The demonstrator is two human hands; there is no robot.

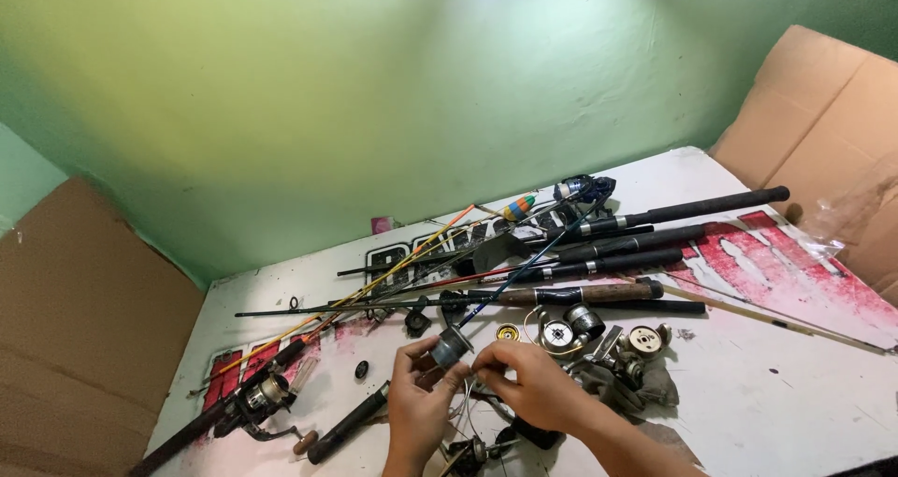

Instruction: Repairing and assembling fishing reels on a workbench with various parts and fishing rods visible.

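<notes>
Left hand (416,397): my fingers are curled around a small grey spool (451,347), pinching it by its sides and holding it just above the tabletop (767,393).
Right hand (528,383): just right of the spool, my thumb and forefinger are pressed together near its rim; I think they nip a strand of fishing line, but it is too fine to be sure.
Spool: lifted clear of the tabletop, tilted, between my two hands, at the near edge of the heap of gear.
Step in hand: I judge this to be work on the spool itself, either feeding or freeing line at its rim, with the left hand steadying and the right doing the fine work.
Next move calls for: a steady left grip so the spool does not roll, and small, careful pulls from the right fingers, kept clear of the loose wire loops lying below the spool.
Behind the spool: a bundle of fishing rods (599,252) lies across the tabletop, dark handles pointing right, thin orange and yellow tips pointing left.
Right of the spool: several loose reel parts (645,341), round and metallic, rest on a grey rag.
Left of the spool: a rod with a spinning reel (257,397) lies slantwise near the tabletop's corner.
Around the tabletop: cardboard sheets (823,131) lean against green walls.
</notes>
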